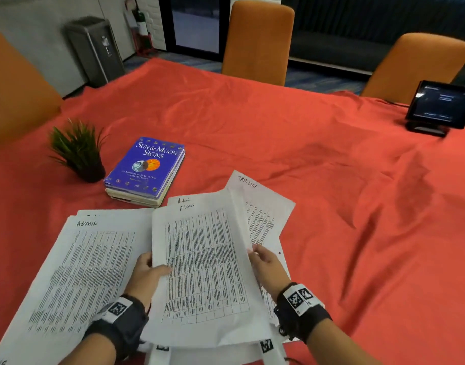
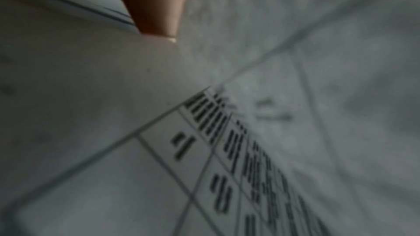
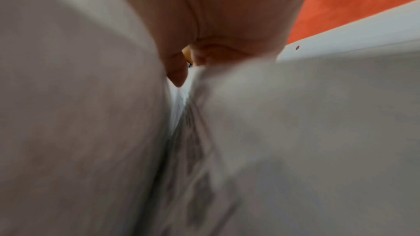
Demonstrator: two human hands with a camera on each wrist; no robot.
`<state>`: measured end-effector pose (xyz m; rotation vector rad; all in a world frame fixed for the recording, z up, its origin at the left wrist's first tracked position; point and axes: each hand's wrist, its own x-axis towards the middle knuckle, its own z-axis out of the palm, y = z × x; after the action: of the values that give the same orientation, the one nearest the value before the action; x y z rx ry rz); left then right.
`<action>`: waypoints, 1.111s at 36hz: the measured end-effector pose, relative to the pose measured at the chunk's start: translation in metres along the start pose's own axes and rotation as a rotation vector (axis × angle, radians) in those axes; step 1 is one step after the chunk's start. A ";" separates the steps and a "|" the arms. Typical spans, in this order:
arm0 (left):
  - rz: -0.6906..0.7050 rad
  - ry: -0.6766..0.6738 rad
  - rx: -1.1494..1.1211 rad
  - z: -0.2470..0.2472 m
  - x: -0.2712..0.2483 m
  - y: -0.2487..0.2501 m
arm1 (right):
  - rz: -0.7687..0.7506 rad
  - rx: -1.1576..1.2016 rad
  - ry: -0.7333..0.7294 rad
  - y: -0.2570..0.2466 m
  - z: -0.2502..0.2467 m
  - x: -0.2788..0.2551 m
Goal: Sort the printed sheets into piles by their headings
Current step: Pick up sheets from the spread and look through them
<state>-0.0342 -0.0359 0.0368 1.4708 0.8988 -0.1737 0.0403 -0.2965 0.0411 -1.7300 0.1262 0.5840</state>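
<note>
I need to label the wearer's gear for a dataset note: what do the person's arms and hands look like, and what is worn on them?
Both hands are bare, with no gloves, rings or visible sleeves. The left hand and right hand each have a dark wrist strap behind them, carrying white tags printed with black square fiducial patterns. A small dark camera unit seems to hang under the right strap.

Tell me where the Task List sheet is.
In the head view, the Task List sheet lies right of the IT Logs sheet, partly under it, beyond the right hand.
</note>
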 end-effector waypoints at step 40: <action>0.020 0.070 0.024 -0.002 0.000 -0.017 | -0.014 -0.243 -0.254 -0.013 -0.013 0.024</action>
<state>-0.0451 -0.0360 0.0239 1.5156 0.9402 -0.1193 0.0702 -0.2998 0.0434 -1.8707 -0.1419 0.8305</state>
